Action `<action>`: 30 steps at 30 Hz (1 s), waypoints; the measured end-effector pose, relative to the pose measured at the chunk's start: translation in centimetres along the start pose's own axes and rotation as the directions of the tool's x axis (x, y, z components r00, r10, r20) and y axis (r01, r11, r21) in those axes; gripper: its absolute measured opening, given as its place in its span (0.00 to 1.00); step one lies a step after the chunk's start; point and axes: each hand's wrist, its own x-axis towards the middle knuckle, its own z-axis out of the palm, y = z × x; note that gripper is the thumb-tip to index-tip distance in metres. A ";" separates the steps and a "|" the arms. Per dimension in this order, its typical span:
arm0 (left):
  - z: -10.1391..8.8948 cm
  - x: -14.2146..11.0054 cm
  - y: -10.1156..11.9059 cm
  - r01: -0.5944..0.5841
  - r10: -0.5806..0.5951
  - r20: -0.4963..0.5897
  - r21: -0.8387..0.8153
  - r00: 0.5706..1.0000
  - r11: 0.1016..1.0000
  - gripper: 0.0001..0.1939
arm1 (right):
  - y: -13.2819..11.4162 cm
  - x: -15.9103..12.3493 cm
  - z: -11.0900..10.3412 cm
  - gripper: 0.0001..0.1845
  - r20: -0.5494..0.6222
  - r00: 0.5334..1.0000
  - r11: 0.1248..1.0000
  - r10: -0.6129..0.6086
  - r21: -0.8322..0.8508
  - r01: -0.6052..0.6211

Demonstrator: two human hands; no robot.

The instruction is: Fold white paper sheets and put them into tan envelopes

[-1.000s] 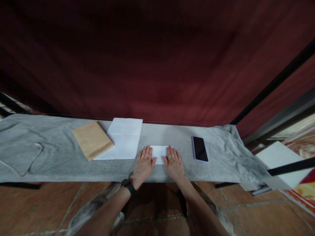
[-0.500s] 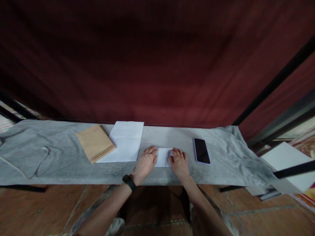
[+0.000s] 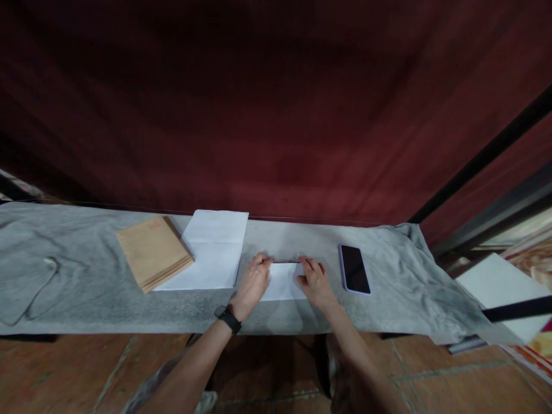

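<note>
A small folded white sheet of paper (image 3: 283, 282) lies in front of me on the grey cloth, its far edge slightly raised. My left hand (image 3: 253, 280) closes on its left end, thumb and fingers pinching near the far corner; a dark watch is on that wrist. At the right end, my right hand (image 3: 317, 282) grips the far corner in the same way, fingers bent. Left of my left hand lies a stack of larger white sheets (image 3: 219, 247) with a crease across the top one. To the right of my right hand rests a phone (image 3: 355, 269) with a dark screen.
A stack of brown paper envelopes (image 3: 153, 250) overlaps the white sheets. The grey cloth (image 3: 302, 319) covers a narrow bench, with a thin cord (image 3: 41, 293) at far left. A dark red curtain (image 3: 276, 144) hangs behind. Black metal bars (image 3: 483, 158) stand at right.
My hands, flat on the folded paper a second ago, have curled their fingers and now pinch its far corners. The far edge has lifted slightly. The view has shifted a little.
</note>
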 end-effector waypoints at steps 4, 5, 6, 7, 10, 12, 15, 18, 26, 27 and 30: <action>-2.1 -0.1 0.6 -0.055 0.029 -0.226 -0.111 0.974 0.992 0.12 | -0.1 1.1 -2.1 0.20 -0.101 0.994 0.972 -0.033 0.228 0.055; -2.6 -0.4 0.8 -0.090 0.050 -0.292 -0.127 0.955 0.988 0.11 | 0.0 1.1 -2.8 0.18 -0.147 0.988 0.959 -0.049 0.271 0.088; -3.2 -0.7 1.0 -0.131 0.078 -0.344 -0.133 0.936 0.982 0.11 | 0.1 1.0 -3.4 0.17 -0.194 0.979 0.949 -0.065 0.291 0.120; -3.5 -1.0 1.0 -0.172 0.112 -0.377 -0.129 0.919 0.977 0.10 | 0.2 0.8 -3.9 0.16 -0.231 0.970 0.945 -0.080 0.293 0.147; -3.7 -2.4 0.6 -0.248 0.206 -0.347 -0.081 0.915 0.965 0.11 | 0.5 -0.4 -4.7 0.18 -0.228 0.960 0.946 -0.159 0.241 0.214; -3.2 -3.4 0.1 -0.259 0.240 -0.251 -0.045 0.938 0.965 0.12 | 0.6 -1.3 -4.6 0.18 -0.123 0.961 0.945 -0.246 0.190 0.267; -2.2 -4.6 -0.2 -0.281 0.280 -0.073 -0.009 0.957 0.960 0.13 | 0.7 -2.5 -4.0 0.21 0.076 0.942 0.940 -0.326 0.128 0.315; -1.7 -5.4 0.0 -0.318 0.318 0.064 -0.004 0.946 0.948 0.14 | 1.0 -3.2 -3.8 0.25 0.199 0.927 0.948 -0.316 0.089 0.304; -1.9 -5.9 0.5 -0.341 0.356 0.195 -0.110 0.914 0.934 0.20 | 1.6 -3.3 -3.5 0.25 0.140 0.956 0.956 -0.259 0.182 0.232; -1.8 -6.0 0.6 -0.338 0.353 0.196 -0.109 0.915 0.935 0.19 | 1.4 -3.1 -3.1 0.24 0.107 0.965 0.953 -0.239 0.217 0.212; -0.9 -6.3 1.2 -0.296 0.299 0.146 -0.046 0.943 0.954 0.21 | 0.1 -2.8 -1.2 0.23 0.050 0.979 0.935 -0.195 0.310 0.171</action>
